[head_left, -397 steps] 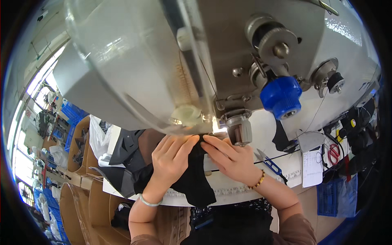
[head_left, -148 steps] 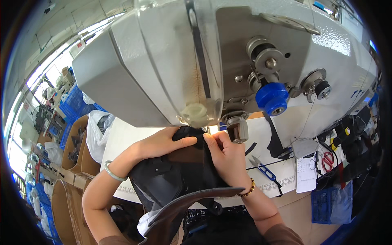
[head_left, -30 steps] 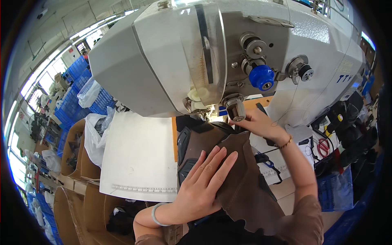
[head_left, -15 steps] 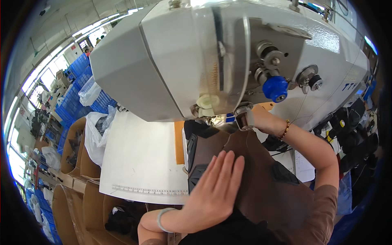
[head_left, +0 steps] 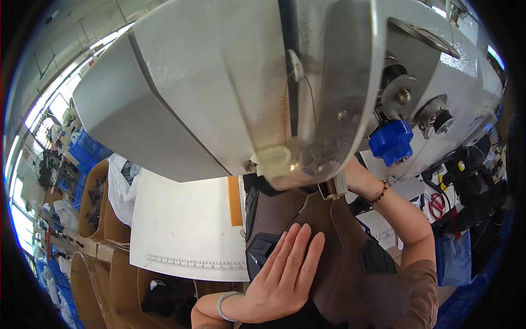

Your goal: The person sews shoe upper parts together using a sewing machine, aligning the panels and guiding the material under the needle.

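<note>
A brown leather-like piece [head_left: 339, 247] with black moulded patches and a stitched seam lies under the head of a grey-white sewing machine [head_left: 219, 82]. My left hand [head_left: 282, 279] rests flat on it, fingers stretched out together, beside a black patch [head_left: 263, 249] at its left edge. A second black patch [head_left: 378, 257] sits toward its right side. My right hand [head_left: 356, 176] reaches round behind the needle area at the far edge of the piece. Its fingers are hidden by the machine's clear guard [head_left: 350, 98] and metal parts.
A white work table [head_left: 186, 219] with a printed ruler and an orange strip [head_left: 234, 202] extends left. Cardboard boxes [head_left: 118, 274] and a white plastic bag [head_left: 123, 189] stand beyond it. Blue tension knob [head_left: 391, 142] juts from the machine; red scissor handles [head_left: 436, 205] lie right.
The view has moved closer to the machine head, which looks larger. The brown piece appears slightly lower and turned. My left hand stays flat on it; my right forearm sits a little lower.
</note>
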